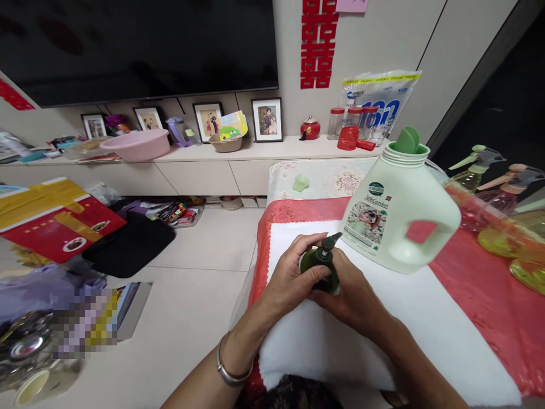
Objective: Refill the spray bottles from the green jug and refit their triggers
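Note:
Both of my hands are wrapped round a small dark green pump bottle point(320, 259) with a black pump head, held upright over the white cloth at the table's near left. My left hand point(293, 270) curls round its left side, thumb across the front. On the other side, my right hand point(351, 284) grips the bottle, fingers closed; its lower part is partly hidden. To the right stands a large pale green detergent jug point(404, 210) with its mouth uncovered and a green spout showing. It does not touch my hands.
A white cloth point(426, 318) lies over a red tablecloth point(481, 284). Several spray bottles point(506, 187) stand in a clear container at the right. A pale green crumpled piece point(300, 182) lies near the back edge. Behind is a low cabinet with a pink basin point(136, 145).

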`<action>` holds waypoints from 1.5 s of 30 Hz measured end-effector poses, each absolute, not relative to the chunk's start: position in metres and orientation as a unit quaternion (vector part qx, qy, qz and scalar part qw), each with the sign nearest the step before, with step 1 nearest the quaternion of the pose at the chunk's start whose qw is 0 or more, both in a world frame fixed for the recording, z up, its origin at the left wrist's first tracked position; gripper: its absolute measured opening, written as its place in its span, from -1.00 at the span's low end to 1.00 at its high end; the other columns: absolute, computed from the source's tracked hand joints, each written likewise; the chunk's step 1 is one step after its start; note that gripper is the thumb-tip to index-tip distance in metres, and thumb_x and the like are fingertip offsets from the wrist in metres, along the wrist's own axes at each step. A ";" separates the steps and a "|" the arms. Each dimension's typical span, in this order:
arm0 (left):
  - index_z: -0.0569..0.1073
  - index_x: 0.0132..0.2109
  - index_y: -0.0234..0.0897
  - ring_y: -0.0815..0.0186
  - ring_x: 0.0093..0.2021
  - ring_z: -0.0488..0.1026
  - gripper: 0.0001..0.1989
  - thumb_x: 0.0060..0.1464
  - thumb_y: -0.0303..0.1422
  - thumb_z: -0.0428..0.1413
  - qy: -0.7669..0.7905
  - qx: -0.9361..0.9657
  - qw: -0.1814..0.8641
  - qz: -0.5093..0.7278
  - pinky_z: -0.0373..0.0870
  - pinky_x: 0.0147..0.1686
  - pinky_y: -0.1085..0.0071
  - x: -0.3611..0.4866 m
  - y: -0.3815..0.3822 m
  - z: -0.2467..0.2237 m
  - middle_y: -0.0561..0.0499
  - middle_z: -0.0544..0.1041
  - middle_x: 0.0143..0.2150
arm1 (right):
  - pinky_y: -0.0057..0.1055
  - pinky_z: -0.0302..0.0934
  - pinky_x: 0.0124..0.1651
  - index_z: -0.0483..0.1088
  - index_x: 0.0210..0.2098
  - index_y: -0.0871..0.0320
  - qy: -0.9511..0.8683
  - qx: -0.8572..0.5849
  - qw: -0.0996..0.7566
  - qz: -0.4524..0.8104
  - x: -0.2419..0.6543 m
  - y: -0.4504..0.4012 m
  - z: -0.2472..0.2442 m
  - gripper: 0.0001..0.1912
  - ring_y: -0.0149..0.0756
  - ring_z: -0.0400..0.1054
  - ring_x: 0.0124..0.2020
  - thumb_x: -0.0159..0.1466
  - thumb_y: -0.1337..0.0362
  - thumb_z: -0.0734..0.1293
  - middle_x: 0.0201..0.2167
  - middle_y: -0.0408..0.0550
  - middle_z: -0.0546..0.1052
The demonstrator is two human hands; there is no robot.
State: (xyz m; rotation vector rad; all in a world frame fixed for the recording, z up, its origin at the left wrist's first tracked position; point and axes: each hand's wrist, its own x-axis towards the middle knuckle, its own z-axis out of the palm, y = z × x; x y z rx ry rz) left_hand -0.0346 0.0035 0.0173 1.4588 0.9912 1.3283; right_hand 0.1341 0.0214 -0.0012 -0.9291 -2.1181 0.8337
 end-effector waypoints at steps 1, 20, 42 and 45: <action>0.39 0.25 -0.08 0.12 0.25 0.35 -0.45 0.12 -0.40 0.24 0.395 0.593 0.456 0.533 0.21 0.27 0.18 -0.036 0.003 0.017 -0.05 0.45 0.21 | -0.38 0.24 -0.04 0.23 0.12 0.13 -0.813 -0.351 0.336 0.320 0.134 0.022 -0.001 -0.52 -0.30 0.24 0.00 0.27 0.18 0.40 0.02 -0.06 0.33; 0.33 0.29 -0.08 0.13 0.29 0.34 -0.45 0.18 -0.42 0.17 0.394 0.617 0.432 0.526 0.17 0.33 0.14 -0.040 0.003 0.014 -0.05 0.45 0.25 | -0.39 0.20 0.01 0.22 0.13 0.12 -0.823 -0.329 0.345 0.309 0.133 0.023 0.001 -0.53 -0.29 0.23 0.04 0.29 0.20 0.38 0.03 -0.09 0.33; 0.36 0.28 -0.09 0.15 0.27 0.35 -0.49 0.19 -0.43 0.14 0.414 0.597 0.450 0.519 0.22 0.29 0.17 -0.037 0.002 0.020 -0.04 0.47 0.23 | -0.39 0.22 0.07 0.20 0.17 0.08 -0.817 -0.340 0.339 0.321 0.133 0.024 0.000 -0.47 -0.34 0.21 0.08 0.26 0.21 0.40 0.08 -0.14 0.31; 0.41 0.22 -0.09 0.15 0.21 0.39 -0.47 0.10 -0.45 0.22 0.425 0.599 0.425 0.529 0.26 0.25 0.19 -0.034 0.003 0.024 -0.03 0.49 0.18 | -0.38 0.23 0.01 0.22 0.14 0.09 -0.813 -0.350 0.333 0.324 0.133 0.023 0.000 -0.52 -0.34 0.23 0.04 0.29 0.17 0.38 0.04 -0.13 0.32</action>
